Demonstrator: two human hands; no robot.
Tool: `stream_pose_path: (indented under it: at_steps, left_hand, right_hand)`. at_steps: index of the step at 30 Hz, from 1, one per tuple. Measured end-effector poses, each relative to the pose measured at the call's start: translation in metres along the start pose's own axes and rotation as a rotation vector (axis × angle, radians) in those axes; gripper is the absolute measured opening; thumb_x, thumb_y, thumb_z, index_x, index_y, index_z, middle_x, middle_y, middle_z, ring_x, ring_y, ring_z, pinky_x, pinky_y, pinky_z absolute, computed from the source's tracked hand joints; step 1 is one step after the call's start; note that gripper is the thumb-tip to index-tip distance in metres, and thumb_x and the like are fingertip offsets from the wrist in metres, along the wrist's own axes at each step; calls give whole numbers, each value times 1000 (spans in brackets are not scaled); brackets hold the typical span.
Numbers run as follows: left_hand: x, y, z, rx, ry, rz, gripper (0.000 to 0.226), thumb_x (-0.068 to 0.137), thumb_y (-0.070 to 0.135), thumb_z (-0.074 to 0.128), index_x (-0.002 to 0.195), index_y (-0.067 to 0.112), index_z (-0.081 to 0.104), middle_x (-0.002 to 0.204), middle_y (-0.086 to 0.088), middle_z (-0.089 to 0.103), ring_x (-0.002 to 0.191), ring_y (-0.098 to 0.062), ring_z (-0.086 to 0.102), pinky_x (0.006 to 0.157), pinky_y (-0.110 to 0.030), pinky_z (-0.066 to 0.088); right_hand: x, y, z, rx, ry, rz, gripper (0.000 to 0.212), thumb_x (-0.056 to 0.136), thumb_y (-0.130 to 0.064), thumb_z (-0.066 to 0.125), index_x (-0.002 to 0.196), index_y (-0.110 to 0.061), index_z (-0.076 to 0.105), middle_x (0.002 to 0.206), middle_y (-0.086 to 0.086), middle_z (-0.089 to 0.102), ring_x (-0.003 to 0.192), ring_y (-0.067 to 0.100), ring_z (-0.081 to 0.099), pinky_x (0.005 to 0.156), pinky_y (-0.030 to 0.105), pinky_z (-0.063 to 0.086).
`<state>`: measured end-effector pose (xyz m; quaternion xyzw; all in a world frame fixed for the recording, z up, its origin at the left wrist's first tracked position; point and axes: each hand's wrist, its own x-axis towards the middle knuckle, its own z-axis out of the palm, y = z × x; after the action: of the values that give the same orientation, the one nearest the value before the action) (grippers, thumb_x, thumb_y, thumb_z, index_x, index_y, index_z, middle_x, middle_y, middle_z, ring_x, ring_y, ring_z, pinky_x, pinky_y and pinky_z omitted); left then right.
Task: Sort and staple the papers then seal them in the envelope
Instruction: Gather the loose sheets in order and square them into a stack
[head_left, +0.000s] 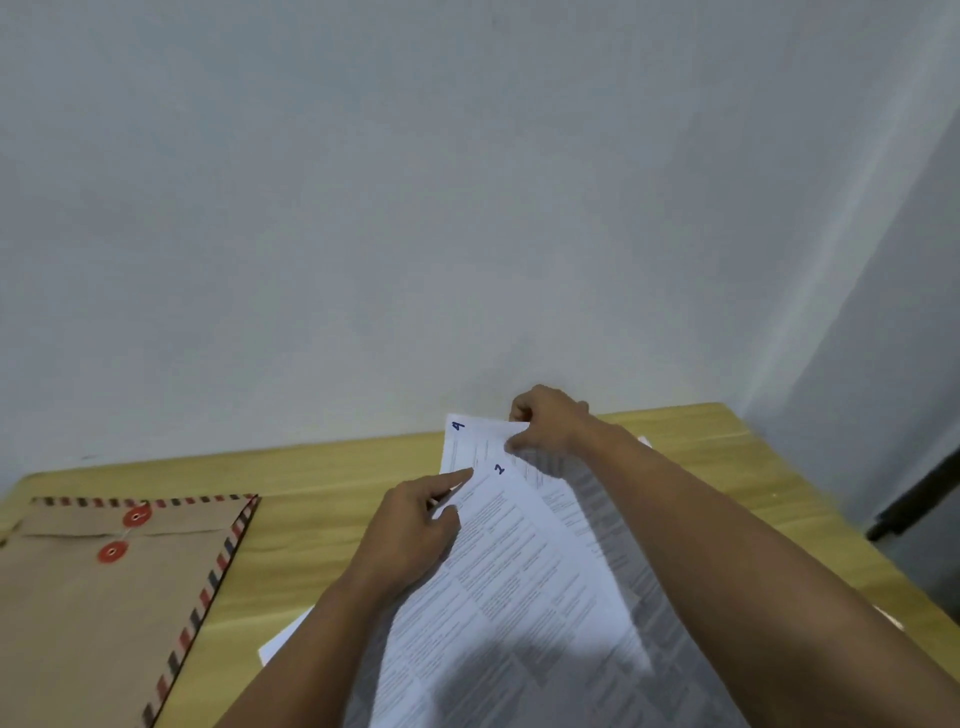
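- Head view gives me a pale wall (467, 182) filling the upper part of the picture, rising behind the envelope and everything else.
- Below it I see the wooden bench (332, 525), light yellow-brown, carrying all the task's things.
- Next in size is the envelope (98, 618), brown with a red-and-dark striped border, lying flat on the bench at the far left; its flap lies down, with two red string-tie discs near its top edge.
- To the right of the envelope, well apart from it, lie the papers (524, 582), printed white sheets fanned over one another on the bench. One sheet carries a handwritten 2 near its top corner; the sheet beneath, sticking out further from me, carries a mark that reads like a 4.
- A corner of another white sheet pokes out from under my left forearm, on the side towards the envelope.
- My right hand (550, 423), furthest from the envelope, has its grip closed on the top edge of the sheet marked 4, fingers and thumb pinching it.
- My left hand (410, 530), between the envelope and the right hand, has its forefinger stretched out, touching the papers near the 2; its thumb presses on the sheet's left edge. Other fingers are curled under; whether they clasp a sheet I cannot tell.
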<state>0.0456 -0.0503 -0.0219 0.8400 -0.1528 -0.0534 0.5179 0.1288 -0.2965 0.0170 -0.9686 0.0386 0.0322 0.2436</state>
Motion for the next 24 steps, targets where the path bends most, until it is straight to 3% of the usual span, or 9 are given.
stream_pose_path:
  at_steps: [4, 7, 9, 12, 15, 17, 21, 24]
  left_hand:
    - [-13, 16, -15, -28, 43, 40, 50, 96, 4, 57, 128, 41, 67, 101, 10, 77, 77, -4, 70, 67, -16, 52]
    - [-25, 35, -32, -27, 88, 101, 46, 98, 4, 57, 130, 36, 67, 102, 7, 75, 77, 3, 65, 69, -12, 48]
    - [-34, 51, -46, -6, 122, 159, 45, 99, 8, 58, 132, 37, 67, 97, 5, 72, 77, 0, 63, 73, -17, 49]
    - [-51, 83, -70, 67, 173, 235, 48, 96, 3, 59, 135, 32, 65, 98, 5, 71, 86, 2, 63, 78, -12, 45]
    - [-70, 119, -93, 99, 232, 304, 49, 94, -4, 59, 136, 20, 65, 104, 4, 71, 90, 13, 60, 81, -2, 40]
    - [-81, 141, -109, 105, 283, 332, 48, 94, -2, 60, 136, 21, 65, 108, 3, 72, 92, 11, 61, 81, -4, 41]
    - [-103, 171, -133, 76, 364, 347, 47, 95, 11, 60, 138, 31, 63, 111, 14, 71, 93, -4, 65, 83, -30, 53]
    - [-117, 185, -143, 28, 392, 360, 47, 94, 15, 60, 138, 32, 63, 113, 18, 71, 101, -9, 67, 84, -38, 56]
  right_hand:
    - [-22, -20, -19, 145, 193, -135, 28, 77, -29, 84, 69, -29, 57, 77, -16, 62, 80, 10, 57, 89, 41, 41]
    - [-41, -39, -38, 227, 276, -211, 17, 79, -29, 77, 72, -28, 61, 73, -13, 66, 78, 13, 63, 85, 43, 52]
    - [-55, -52, -55, 243, 334, -263, 11, 82, -27, 73, 77, -28, 63, 75, -13, 67, 77, 15, 63, 82, 44, 55]
    - [-79, -71, -87, 241, 444, -333, 12, 90, -19, 67, 100, -26, 70, 90, -8, 71, 81, 19, 63, 78, 38, 53]
    - [-106, -93, -124, 273, 535, -377, 25, 97, -13, 63, 119, -17, 74, 111, 0, 77, 99, 19, 68, 87, 32, 52]
    - [-123, -106, -143, 323, 542, -394, 22, 99, -14, 63, 114, -16, 78, 109, -2, 78, 102, 16, 69, 89, 30, 52]
    - [-155, -123, -167, 516, 432, -367, 17, 101, -21, 66, 107, -16, 81, 104, -4, 78, 100, 15, 72, 89, 32, 56]
    - [-184, -134, -172, 597, 314, -370, 17, 102, -25, 66, 105, -19, 82, 101, -5, 79, 92, 12, 70, 87, 31, 54]
